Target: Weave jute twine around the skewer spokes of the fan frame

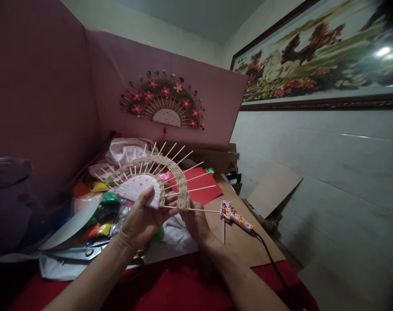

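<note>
A half-round fan (183,190) of thin wooden sticks, with a woven twine band and a pale dotted cloth centre, is held up over the table. My left hand (143,222) grips it at the cloth centre, thumb on the front face and fingers behind. Under the right end of the twine band is my right hand (194,220), its fingers partly hidden behind the fan and closed at the lower edge. The bottom stick reaches right toward a flower-patterned glue gun (237,216) standing on brown board.
A finished fan with pink flowers (166,90) hangs on a pink panel (222,99). Scissors (86,252) and coloured packets (99,229) lie at left. Red paper (203,190) rests behind the hands. The glue gun's black cord (269,255) runs to the front right. Cardboard (274,190) leans on the wall.
</note>
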Action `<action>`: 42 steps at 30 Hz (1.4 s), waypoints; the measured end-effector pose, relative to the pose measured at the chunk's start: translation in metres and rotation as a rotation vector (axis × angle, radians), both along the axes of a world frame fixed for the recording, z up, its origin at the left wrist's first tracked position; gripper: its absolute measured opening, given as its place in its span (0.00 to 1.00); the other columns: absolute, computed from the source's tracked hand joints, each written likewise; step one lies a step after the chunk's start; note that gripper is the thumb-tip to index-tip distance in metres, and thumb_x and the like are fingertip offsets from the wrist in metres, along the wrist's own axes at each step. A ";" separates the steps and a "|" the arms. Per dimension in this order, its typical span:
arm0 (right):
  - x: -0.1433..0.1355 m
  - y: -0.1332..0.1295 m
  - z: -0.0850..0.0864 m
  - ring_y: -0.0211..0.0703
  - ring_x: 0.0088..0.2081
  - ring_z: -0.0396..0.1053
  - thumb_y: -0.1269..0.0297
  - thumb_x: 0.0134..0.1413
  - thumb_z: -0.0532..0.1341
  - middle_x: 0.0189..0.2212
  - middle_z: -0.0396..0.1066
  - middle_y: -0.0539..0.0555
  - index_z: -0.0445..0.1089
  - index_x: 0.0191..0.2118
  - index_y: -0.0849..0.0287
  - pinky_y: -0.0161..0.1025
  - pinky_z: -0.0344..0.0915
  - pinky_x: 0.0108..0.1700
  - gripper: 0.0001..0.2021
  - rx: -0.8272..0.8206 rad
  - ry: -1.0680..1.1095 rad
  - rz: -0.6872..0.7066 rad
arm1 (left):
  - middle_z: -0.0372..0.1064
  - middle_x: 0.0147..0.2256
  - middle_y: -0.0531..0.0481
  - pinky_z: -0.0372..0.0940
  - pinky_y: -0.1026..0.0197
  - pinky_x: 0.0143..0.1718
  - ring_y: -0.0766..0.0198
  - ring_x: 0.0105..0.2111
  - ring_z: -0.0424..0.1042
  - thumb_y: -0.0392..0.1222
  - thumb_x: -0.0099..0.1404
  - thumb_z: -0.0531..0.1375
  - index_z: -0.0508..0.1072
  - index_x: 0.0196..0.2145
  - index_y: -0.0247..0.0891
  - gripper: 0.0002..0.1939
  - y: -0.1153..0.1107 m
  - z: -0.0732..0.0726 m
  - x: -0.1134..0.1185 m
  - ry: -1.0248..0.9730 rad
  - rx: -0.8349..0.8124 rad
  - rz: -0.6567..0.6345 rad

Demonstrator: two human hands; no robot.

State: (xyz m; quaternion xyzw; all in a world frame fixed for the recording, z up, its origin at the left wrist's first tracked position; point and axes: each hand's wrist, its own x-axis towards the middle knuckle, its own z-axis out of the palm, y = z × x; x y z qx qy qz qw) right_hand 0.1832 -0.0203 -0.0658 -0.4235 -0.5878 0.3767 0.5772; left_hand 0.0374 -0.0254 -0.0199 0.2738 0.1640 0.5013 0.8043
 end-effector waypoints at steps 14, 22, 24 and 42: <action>-0.008 -0.026 0.017 0.39 0.34 0.65 0.65 0.48 0.60 0.32 0.66 0.51 0.67 0.35 0.57 0.38 0.62 0.40 0.06 0.245 0.424 -0.001 | 0.74 0.33 0.39 0.68 0.53 0.42 0.57 0.36 0.74 0.41 0.63 0.51 0.71 0.35 0.31 0.12 0.007 -0.003 -0.001 -0.091 -0.029 0.105; -0.010 -0.020 0.016 0.38 0.32 0.66 0.63 0.43 0.65 0.29 0.67 0.51 0.67 0.31 0.58 0.38 0.64 0.37 0.08 0.177 0.387 -0.066 | 0.74 0.33 0.38 0.69 0.53 0.42 0.57 0.35 0.74 0.40 0.64 0.50 0.70 0.35 0.31 0.12 0.005 0.000 0.002 -0.063 -0.038 0.128; -0.009 -0.020 0.015 0.38 0.32 0.65 0.63 0.44 0.64 0.29 0.66 0.51 0.66 0.31 0.58 0.38 0.64 0.37 0.09 0.187 0.358 -0.085 | 0.74 0.33 0.39 0.68 0.53 0.42 0.57 0.36 0.74 0.39 0.63 0.50 0.70 0.36 0.32 0.11 0.006 -0.001 0.001 -0.059 -0.036 0.139; 0.000 -0.012 0.015 0.41 0.38 0.66 0.63 0.47 0.60 0.35 0.69 0.53 0.68 0.33 0.56 0.38 0.63 0.42 0.06 0.212 0.283 0.104 | 0.75 0.29 0.38 0.71 0.57 0.32 0.57 0.28 0.75 0.41 0.62 0.52 0.71 0.33 0.30 0.12 0.001 -0.002 -0.002 0.078 0.036 -0.032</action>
